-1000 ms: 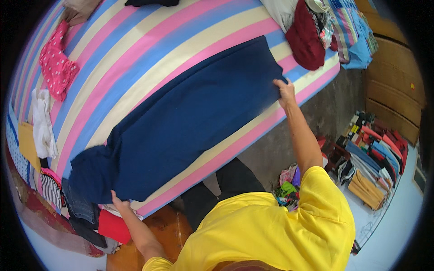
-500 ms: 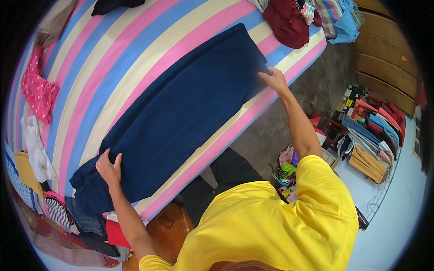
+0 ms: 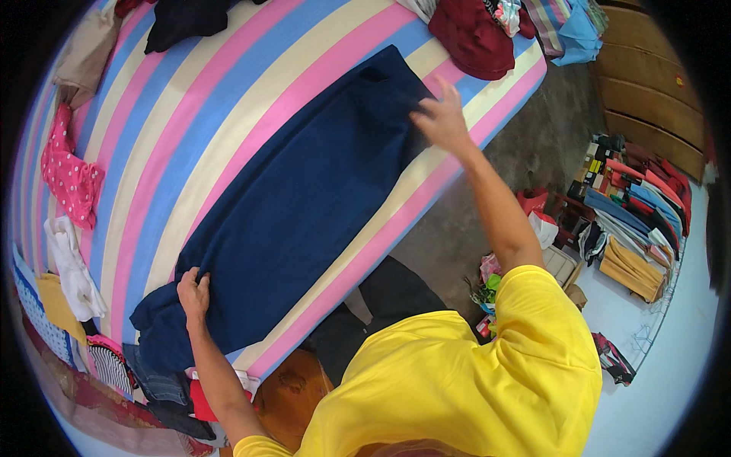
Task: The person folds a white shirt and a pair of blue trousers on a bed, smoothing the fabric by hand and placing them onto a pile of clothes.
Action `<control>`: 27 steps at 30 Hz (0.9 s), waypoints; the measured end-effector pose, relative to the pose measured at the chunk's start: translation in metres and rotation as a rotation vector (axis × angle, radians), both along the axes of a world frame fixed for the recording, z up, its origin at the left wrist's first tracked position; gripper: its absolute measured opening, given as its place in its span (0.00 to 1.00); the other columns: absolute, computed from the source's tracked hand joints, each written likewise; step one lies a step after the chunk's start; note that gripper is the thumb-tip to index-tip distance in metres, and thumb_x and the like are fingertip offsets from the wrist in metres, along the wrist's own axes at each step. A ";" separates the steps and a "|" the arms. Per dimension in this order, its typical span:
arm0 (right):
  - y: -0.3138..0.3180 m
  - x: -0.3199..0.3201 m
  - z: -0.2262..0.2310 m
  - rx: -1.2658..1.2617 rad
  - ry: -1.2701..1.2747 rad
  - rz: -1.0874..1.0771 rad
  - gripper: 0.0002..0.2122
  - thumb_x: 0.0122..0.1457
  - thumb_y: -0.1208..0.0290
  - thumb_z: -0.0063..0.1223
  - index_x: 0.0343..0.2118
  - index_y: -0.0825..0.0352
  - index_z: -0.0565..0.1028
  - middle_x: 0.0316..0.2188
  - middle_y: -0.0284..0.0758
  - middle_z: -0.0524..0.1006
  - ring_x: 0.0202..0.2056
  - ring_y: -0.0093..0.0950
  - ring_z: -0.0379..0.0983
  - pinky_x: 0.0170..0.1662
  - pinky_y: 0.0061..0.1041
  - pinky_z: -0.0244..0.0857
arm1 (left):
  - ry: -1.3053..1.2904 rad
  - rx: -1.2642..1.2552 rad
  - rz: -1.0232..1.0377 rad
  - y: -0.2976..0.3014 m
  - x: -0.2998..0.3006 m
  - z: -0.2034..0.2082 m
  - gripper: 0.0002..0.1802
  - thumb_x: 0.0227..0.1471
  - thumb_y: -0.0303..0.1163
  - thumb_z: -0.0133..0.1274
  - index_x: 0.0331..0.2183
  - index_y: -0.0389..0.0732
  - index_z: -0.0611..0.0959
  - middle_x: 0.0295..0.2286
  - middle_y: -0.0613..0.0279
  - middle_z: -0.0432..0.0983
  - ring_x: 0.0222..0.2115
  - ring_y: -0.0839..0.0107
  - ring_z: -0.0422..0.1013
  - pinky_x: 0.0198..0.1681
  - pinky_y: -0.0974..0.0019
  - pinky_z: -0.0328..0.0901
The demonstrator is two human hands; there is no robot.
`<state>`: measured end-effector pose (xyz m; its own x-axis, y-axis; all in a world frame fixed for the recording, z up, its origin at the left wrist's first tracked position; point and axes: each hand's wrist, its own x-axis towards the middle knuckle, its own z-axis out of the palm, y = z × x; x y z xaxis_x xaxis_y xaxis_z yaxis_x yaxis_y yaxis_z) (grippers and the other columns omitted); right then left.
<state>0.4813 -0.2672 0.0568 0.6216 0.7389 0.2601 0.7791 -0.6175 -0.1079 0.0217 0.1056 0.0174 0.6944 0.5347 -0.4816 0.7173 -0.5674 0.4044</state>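
A long navy blue folded garment, its exact kind not clear, lies slantwise along the near edge of a striped bed. My left hand is at its lower left part, with the fingers drawn together on the cloth at a fold. Beyond that hand, the garment's left end is bunched and loose. At the far right end my right hand hovers by the garment's corner, fingers spread and slightly blurred, with nothing seen in them.
A maroon garment lies at the bed's far right corner, a black cloth at its top. Pink dotted cloth, white cloth and jeans line the left side. Hanging clothes and wooden drawers stand right.
My right hand has come off the garment's right corner, moving up and left with its fingers spreading. My left hand has shifted slightly right, its fingers closing on the cloth. The garment's right end has drawn slightly left.
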 end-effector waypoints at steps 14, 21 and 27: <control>-0.033 0.034 -0.009 -0.199 0.709 -0.400 0.16 0.44 0.56 0.59 0.22 0.68 0.76 0.17 0.40 0.73 0.20 0.29 0.70 0.26 0.29 0.61 | 0.104 0.061 0.005 -0.003 0.014 0.001 0.13 0.42 0.37 0.57 0.31 0.39 0.80 0.23 0.49 0.74 0.24 0.52 0.70 0.30 0.56 0.61; -0.040 0.007 -0.035 0.049 0.194 -0.135 0.13 0.43 0.61 0.60 0.27 0.65 0.77 0.34 0.41 0.72 0.41 0.41 0.66 0.43 0.38 0.61 | -0.016 -0.246 0.155 -0.008 0.027 0.009 0.07 0.47 0.28 0.51 0.29 0.35 0.78 0.19 0.59 0.71 0.22 0.69 0.67 0.29 0.68 0.62; -0.045 0.020 -0.042 -0.143 0.493 -0.426 0.16 0.50 0.58 0.55 0.31 0.69 0.74 0.31 0.48 0.74 0.36 0.46 0.70 0.38 0.41 0.62 | -0.195 -0.145 0.071 0.008 0.024 -0.002 0.11 0.47 0.32 0.53 0.32 0.35 0.77 0.22 0.54 0.72 0.23 0.69 0.67 0.30 0.66 0.62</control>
